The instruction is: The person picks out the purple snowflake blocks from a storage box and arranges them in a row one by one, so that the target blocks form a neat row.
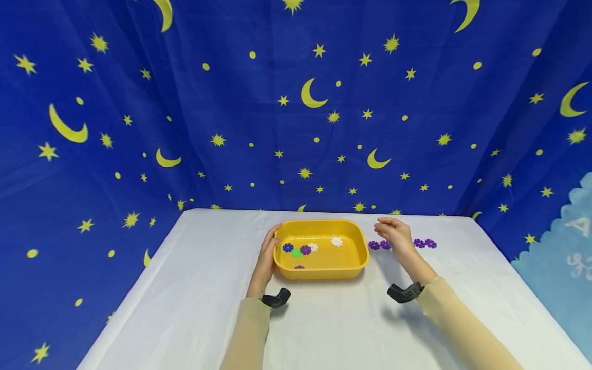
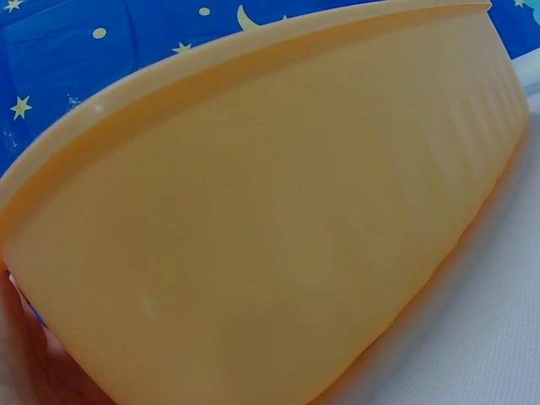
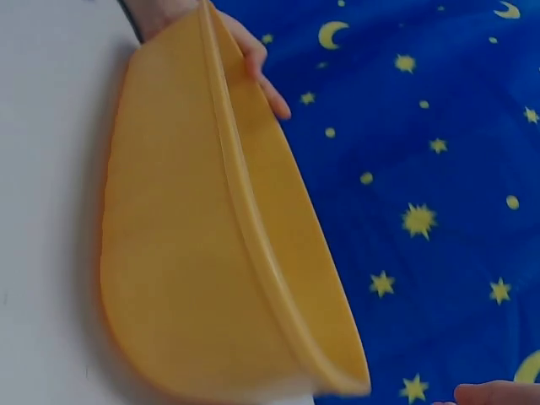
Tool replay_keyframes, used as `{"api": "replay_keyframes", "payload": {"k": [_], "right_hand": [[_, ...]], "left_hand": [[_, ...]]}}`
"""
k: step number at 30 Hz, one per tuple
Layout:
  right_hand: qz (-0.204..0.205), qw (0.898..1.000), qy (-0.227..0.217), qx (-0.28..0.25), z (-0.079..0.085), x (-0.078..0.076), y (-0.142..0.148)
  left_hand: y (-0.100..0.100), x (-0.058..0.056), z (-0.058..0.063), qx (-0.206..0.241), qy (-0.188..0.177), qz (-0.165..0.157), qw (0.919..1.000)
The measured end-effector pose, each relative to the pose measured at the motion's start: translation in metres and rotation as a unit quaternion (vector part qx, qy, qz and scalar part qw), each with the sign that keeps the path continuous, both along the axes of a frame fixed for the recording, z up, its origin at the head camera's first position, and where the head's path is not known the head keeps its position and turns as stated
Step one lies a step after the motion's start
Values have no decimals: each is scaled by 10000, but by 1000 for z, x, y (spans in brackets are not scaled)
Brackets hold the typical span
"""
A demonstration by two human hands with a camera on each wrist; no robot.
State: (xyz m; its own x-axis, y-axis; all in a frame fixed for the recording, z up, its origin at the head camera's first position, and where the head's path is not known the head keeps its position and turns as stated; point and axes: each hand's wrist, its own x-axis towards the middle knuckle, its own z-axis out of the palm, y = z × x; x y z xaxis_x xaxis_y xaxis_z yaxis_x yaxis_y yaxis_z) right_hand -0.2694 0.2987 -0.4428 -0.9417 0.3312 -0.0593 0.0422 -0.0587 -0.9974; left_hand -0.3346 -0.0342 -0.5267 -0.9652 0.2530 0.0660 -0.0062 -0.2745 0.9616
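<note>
A yellow plastic basin (image 1: pixel 324 274) stands on the white table. Inside lie several flower-shaped plastic discs: a blue disc (image 1: pixel 288 247), a green disc (image 1: pixel 297 253), a purple disc (image 1: pixel 306 250), a white disc (image 1: pixel 336 241) and a few more. My left hand (image 1: pixel 265 255) grips the basin's left end, fingers at its rim; the right wrist view shows this left hand (image 3: pixel 251 51) at the far end. Just right of the basin, my right hand (image 1: pixel 394 235) hovers over a row of purple discs (image 1: pixel 373 245), fingers loosely bent, nothing visible in them. It hides the row's middle.
The row's right-hand discs (image 1: pixel 424 243) lie beyond my right wrist. A white cloth covers the table (image 1: pixel 324 324). Blue fabric (image 1: pixel 259 103) with yellow moons and stars hangs behind and at both sides. Black wrist cameras (image 1: pixel 276 298) sit on both wrists.
</note>
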Motion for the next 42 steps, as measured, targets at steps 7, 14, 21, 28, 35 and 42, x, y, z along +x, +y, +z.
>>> {"api": "replay_keyframes", "payload": {"k": [7, 14, 21, 28, 35, 42], "right_hand": [[55, 9998, -5, -199, 0, -13, -30], [216, 9995, -213, -130, -4, -23, -58], [405, 9986, -307, -173, -12, -34, -78], [614, 9975, -356, 42, -22, -40, -96], [966, 9915, -607, 629, -26, -43, -118], [1484, 9800, -909, 963, -32, -52, -131]], "left_hand": [[1, 1, 0, -100, 27, 43, 9999], [1, 1, 4, -37, -88, -61, 9999], [0, 13, 22, -69, -84, -187, 9998], [1, 12, 24, -137, -80, -183, 9997], [2, -1, 5, -100, -114, -33, 9999], [1, 3, 6, -127, -26, 51, 9999]]}}
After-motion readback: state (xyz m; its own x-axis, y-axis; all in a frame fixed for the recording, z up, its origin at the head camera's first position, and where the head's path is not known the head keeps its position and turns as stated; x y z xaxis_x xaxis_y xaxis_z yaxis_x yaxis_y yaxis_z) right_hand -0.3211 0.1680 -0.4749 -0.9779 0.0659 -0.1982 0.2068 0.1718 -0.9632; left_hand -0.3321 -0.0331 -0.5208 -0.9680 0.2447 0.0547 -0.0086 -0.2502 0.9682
